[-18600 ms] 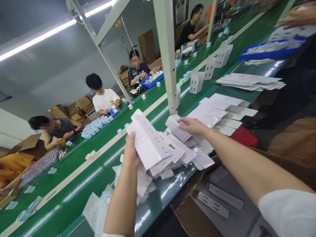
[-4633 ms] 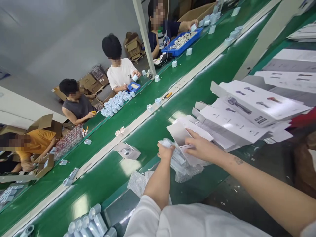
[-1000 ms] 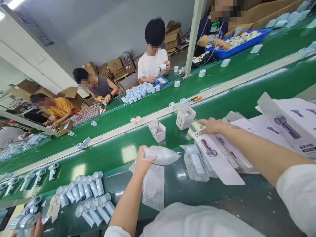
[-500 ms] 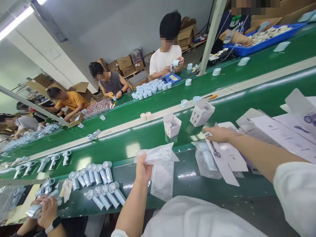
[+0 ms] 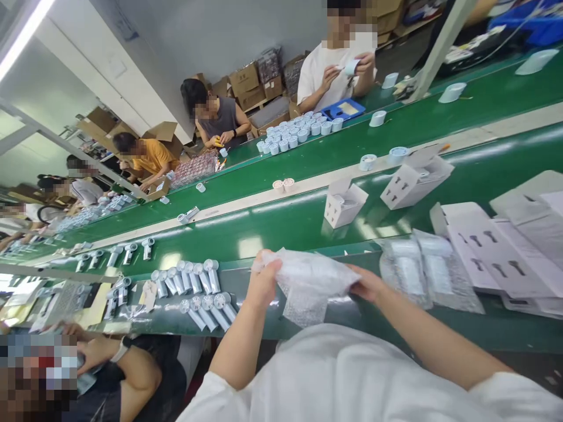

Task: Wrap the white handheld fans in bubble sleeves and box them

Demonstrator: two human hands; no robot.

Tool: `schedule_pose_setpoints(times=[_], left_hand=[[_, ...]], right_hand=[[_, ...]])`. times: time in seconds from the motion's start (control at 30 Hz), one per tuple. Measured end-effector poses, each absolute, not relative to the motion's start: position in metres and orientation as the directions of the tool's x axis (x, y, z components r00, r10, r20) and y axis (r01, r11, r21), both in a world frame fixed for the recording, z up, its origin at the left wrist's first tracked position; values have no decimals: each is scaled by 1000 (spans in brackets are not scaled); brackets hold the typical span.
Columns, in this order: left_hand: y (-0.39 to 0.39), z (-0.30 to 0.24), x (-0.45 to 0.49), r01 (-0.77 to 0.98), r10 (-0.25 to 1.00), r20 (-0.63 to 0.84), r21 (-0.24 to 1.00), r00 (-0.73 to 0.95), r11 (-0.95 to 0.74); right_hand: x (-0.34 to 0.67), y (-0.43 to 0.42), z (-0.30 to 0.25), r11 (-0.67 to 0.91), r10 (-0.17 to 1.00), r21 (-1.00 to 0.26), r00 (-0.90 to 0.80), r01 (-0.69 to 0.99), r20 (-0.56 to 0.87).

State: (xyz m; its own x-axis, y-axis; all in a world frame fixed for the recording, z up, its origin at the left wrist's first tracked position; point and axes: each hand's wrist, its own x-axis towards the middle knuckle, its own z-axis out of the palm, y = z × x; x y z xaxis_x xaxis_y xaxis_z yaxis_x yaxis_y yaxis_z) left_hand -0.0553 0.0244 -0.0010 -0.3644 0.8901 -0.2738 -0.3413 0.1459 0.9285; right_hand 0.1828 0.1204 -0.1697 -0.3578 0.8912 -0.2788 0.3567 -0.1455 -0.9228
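Bubble-wrap pouch [image 5: 310,287] lies lengthwise, left to right, above the green belt [image 5: 281,220], its left end bunched in the closed left hand [image 5: 265,278]; the right hand [image 5: 367,285] meets the other end, grip unclear. Filled pouches [image 5: 424,272] lie to the right.

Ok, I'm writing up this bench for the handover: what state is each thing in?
Clear bubble-wrap pouch, crumpled, held up.
Left hand, closed on the pouch.
Right hand, gripping its far end.
White cardboard cartons, standing open, flaps up.
Clear bubble-wrap packs, lying side by side.
Flat white printed carton blanks, stacked.
Pale round-headed handheld devices, unwrapped, in rows.
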Motion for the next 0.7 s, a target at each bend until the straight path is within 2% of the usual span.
schedule_pose_setpoints(times=[0.07, 0.17, 0.27, 0.33, 0.4, 0.43, 0.5, 0.57, 0.63, 0.7], left_hand=[[28, -1, -53, -158, 866, -203, 977, -457, 145], [28, -1, -44, 135, 874, -105, 972, -474, 190], [22, -1, -28, 243, 880, -110, 939, -462, 244], [17, 0, -17, 283, 871, -128, 915, -475, 289], [14, 2, -6, 333, 864, -126, 888, -487, 317], [14, 5, -1, 373, 868, -112, 871, -484, 321], [14, 12, 11, 509, 901, -65, 807, -429, 301], [17, 23, 26, 685, 952, -43, 685, -304, 250], [23, 33, 43, 827, 983, -90, 532, -158, 182], [32, 41, 58, 897, 980, -170, 411, -101, 164]], right_hand=[[172, 104, -183, -183, 896, -925, -332, 334, -297], [181, 97, -182, -197, 930, -915, -229, 352, -288], [204, 88, -160, -154, 977, -922, -85, 355, -196], [213, 75, -141, 11, 992, -941, -119, 338, -31], [211, 63, -125, 227, 950, -912, -284, 341, 130], [207, 60, -120, 299, 915, -889, -368, 348, 164], [198, 60, -115, 315, 885, -870, -448, 381, 124], [194, 66, -117, 275, 883, -880, -463, 388, 72], [197, 72, -122, 285, 862, -887, -501, 363, 72], [207, 75, -128, 324, 847, -885, -520, 336, 112]])
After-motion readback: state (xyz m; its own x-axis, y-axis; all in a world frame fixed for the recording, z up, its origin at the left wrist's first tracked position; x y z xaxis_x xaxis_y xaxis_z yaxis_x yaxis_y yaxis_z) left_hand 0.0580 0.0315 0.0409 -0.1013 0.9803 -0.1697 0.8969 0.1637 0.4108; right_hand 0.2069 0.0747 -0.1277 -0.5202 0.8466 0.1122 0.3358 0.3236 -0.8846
